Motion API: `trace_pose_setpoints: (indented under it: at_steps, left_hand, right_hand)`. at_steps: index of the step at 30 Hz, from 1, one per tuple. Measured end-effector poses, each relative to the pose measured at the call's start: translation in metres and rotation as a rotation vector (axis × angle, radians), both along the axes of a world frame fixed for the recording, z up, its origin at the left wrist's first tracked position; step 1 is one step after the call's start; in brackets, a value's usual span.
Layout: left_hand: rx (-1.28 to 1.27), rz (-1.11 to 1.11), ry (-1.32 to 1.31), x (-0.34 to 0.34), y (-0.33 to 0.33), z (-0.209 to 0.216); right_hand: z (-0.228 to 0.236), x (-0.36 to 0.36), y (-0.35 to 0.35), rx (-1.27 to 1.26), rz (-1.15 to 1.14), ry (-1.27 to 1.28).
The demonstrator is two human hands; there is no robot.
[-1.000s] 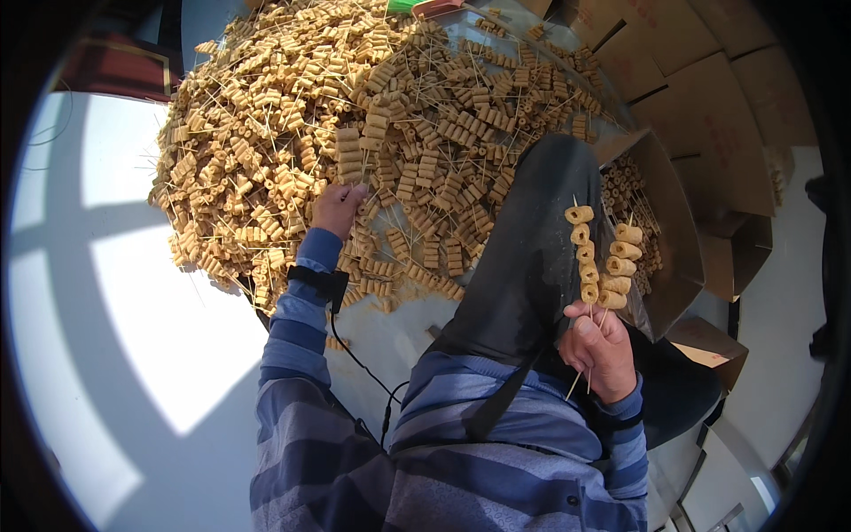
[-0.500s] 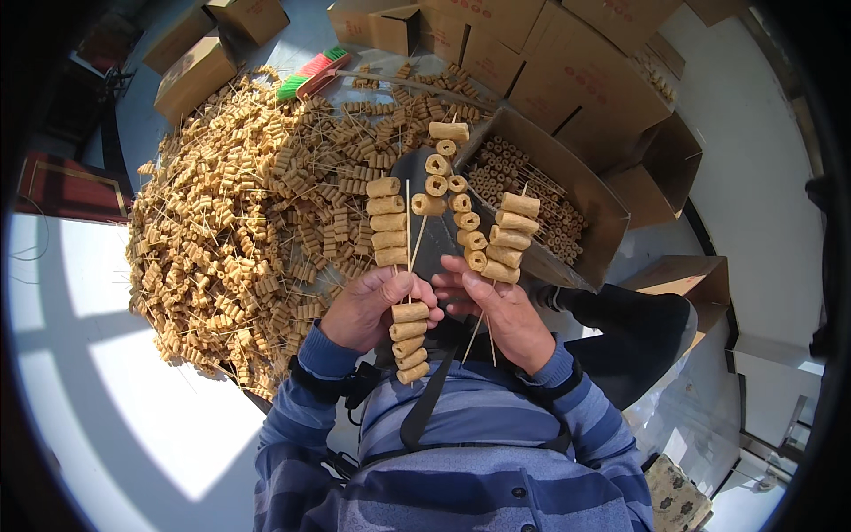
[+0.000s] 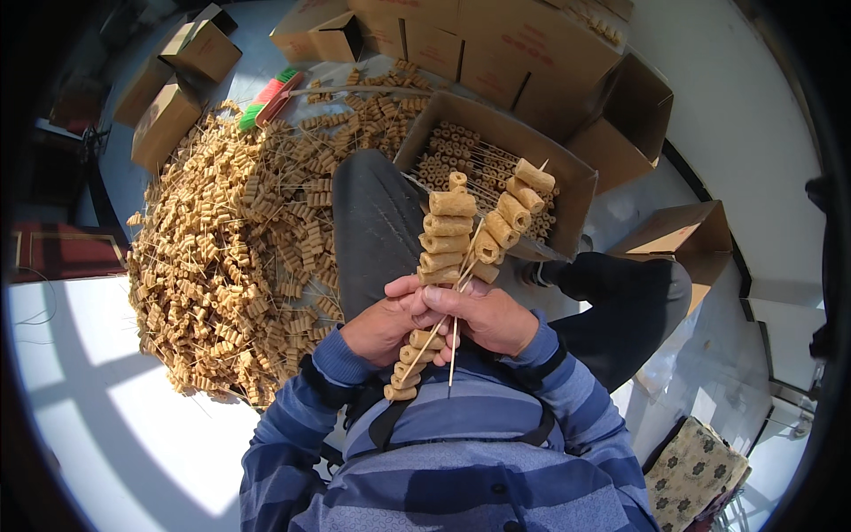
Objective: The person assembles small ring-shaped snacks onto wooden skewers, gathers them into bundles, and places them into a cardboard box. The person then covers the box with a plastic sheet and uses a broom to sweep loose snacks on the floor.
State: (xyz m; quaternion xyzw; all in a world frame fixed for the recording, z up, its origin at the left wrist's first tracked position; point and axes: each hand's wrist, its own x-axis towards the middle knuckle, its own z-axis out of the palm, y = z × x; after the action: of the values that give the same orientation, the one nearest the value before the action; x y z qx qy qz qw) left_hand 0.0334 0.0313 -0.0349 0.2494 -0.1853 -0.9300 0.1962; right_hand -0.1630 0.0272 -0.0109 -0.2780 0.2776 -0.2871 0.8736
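Note:
My left hand [image 3: 379, 326] and my right hand [image 3: 495, 317] meet in front of my chest, both closed around skewers of golden-brown hollow rolls. A skewer of stacked rolls [image 3: 448, 238] rises above my left fingers. Another skewered row [image 3: 503, 223] leans up to the right from my right thumb. Below the left hand hangs a shorter row of rolls [image 3: 409, 365]. Thin bare stick ends cross between my thumbs and point down. Which fingers grip which stick is partly hidden where the hands overlap.
A large heap of skewered rolls [image 3: 199, 275] covers the floor on the left. Beyond my knee stands an open carton [image 3: 574, 182] holding skewers in rows. A red and green brush [image 3: 270, 97] lies behind the heap. More cartons [image 3: 510, 40] line the back, and a patterned cushion [image 3: 696, 474] sits lower right.
My hands have come together, and the skewers have gathered into a tighter bunch. The right-hand row now tilts further right. The view has shifted, showing more of my left knee.

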Motion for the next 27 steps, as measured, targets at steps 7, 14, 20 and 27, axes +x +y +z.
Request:
trace_pose_setpoints:
  at_steps: [7,14,20,27]
  left_hand:
    - [0.025,-0.128,-0.057,-0.003,0.003,0.005]
    - [0.077,-0.355,-0.279,-0.008,-0.007,0.016]
    - [-0.051,-0.559,-0.444,-0.018,-0.034,0.012]
    - [0.114,-0.155,-0.458,-0.008,-0.043,-0.002]
  right_hand:
    - [-0.001,-0.024,-0.017,-0.082,-0.489,-0.077]
    - [0.036,-0.094,-0.027,-0.542,-0.592,0.632]
    - [0.036,-0.086,-0.009,-0.728,0.242,0.955]
    - [-0.001,-0.073,0.009,-0.291,0.437,0.594]
